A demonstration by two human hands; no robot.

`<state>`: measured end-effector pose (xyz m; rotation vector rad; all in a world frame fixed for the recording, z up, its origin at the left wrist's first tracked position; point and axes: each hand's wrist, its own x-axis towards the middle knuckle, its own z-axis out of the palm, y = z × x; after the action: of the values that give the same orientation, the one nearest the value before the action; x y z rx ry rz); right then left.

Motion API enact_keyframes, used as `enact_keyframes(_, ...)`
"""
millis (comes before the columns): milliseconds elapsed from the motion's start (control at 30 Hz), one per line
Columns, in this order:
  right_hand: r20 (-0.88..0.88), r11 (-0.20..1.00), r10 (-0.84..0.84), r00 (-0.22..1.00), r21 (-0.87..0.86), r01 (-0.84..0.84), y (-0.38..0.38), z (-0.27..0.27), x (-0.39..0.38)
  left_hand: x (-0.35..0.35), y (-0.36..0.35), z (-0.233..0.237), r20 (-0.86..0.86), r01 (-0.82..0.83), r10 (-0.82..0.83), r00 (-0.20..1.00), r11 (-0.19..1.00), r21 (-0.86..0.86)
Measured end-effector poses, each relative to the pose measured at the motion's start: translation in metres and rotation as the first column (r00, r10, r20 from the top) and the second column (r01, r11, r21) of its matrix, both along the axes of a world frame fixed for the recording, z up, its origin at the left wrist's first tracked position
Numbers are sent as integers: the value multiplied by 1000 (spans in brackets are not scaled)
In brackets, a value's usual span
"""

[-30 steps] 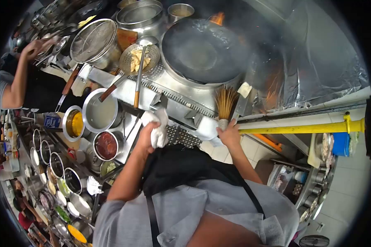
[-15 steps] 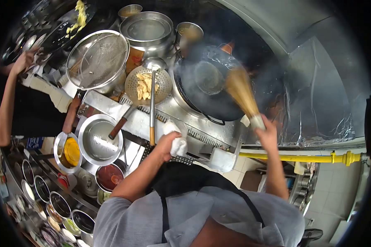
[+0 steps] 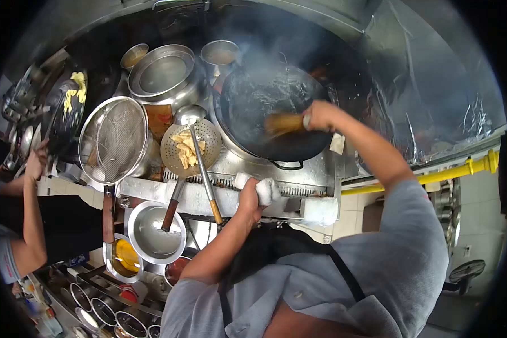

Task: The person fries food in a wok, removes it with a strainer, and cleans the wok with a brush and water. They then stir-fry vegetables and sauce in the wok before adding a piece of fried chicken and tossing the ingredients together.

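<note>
My right hand (image 3: pixel 323 116) grips the handle of a bamboo wok brush (image 3: pixel 285 123). Its bristles, slightly blurred, are down inside a large black wok (image 3: pixel 239 121) that steams and holds some liquid. At the front edge of the stove, my left hand (image 3: pixel 250 201) is closed on a bunched white cloth (image 3: pixel 267 191). Left of that hand, a long ladle (image 3: pixel 203 174) lies across a perforated skimmer (image 3: pixel 169 152). Pale cooked pieces (image 3: pixel 187 151) rest in the skimmer.
A mesh strainer (image 3: pixel 114 141) and a metal pot (image 3: pixel 162 73) stand left of the wok. In front are a metal basin (image 3: pixel 156 232) and a bowl of yellow liquid (image 3: pixel 127 256). At far left a co-worker's hand (image 3: pixel 36 160) holds another pan. A yellow pipe (image 3: pixel 462 169) runs along the right.
My right hand has swung left over the wok, bringing the brush from its right side down into it. The left hand keeps the cloth. The view has shifted, and liquid in the wok looks stirred.
</note>
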<state>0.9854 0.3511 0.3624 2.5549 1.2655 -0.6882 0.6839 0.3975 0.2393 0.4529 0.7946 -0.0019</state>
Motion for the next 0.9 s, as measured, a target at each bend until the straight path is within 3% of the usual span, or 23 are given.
enact_keyframes(33,178,989,107,978,-118,-86,9,-34,49,2,-3,6,-5,-16,16,1000,1000,10)
enact_keyframes(67,173,991,-109,979,95,94,24,-60,79,10,-7,12,-23,27,-26,999,999,21)
enact_keyframes(100,125,918,-312,942,297,264,38,-78,92,20,-9,15,-28,34,-33,999,999,35)
enact_keyframes(167,-439,687,-364,822,470,555,52,-100,50,45,-20,21,-6,102,-101,995,994,39)
enact_keyframes(233,-590,779,-281,757,321,539,42,-67,-19,78,-33,32,9,15,-15,1000,1000,0)
enact_keyframes(267,-663,826,-264,701,219,519,21,-51,-38,101,-37,-7,-13,20,-19,1000,998,66)
enact_keyframes(300,-729,864,-257,635,120,488,-2,-33,-54,122,-43,-39,-124,-103,131,984,971,216)
enact_keyframes(333,-617,924,-134,776,206,323,-36,-5,-63,129,-43,-46,-168,-122,186,968,935,333)
enact_keyframes(367,-498,942,28,867,303,143,-67,-21,-41,125,-45,-50,-208,-134,249,946,884,447)
enact_keyframes(400,-536,979,-121,836,73,189,-95,16,-33,114,-43,-45,-229,-120,259,938,866,485)
enact_keyframes(467,-303,980,-198,932,-34,197,-133,44,-3,94,-40,-20,-193,-146,286,939,836,529)
enact_keyframes(500,-193,957,-256,947,84,276,-147,50,1,84,-39,-7,-170,-182,326,930,811,557)
enact_keyframes(567,-317,980,-118,941,118,163,-165,89,-24,60,-43,11,-84,-189,330,940,712,676)
enact_keyframes(633,-396,969,-52,917,202,142,-186,63,-34,42,-38,14,-187,-89,344,920,649,756)
enact_keyframes(700,-372,971,-78,925,184,156,-195,56,-38,28,-38,24,-85,-169,365,927,609,775)
enact_keyframes(733,-250,979,-119,961,133,156,-195,55,-26,21,-33,27,-211,-40,339,917,603,796)
enact_keyframes(767,-113,985,-148,982,76,157,-194,55,-9,15,-37,41,-142,-89,334,932,590,802)
enact_keyframes(833,38,936,-272,961,241,255,-182,29,34,4,-26,45,-149,-21,330,932,460,887)
enact_keyframes(900,-116,803,-362,925,466,373,-187,71,15,-6,-9,48,-138,-1,336,932,382,924)
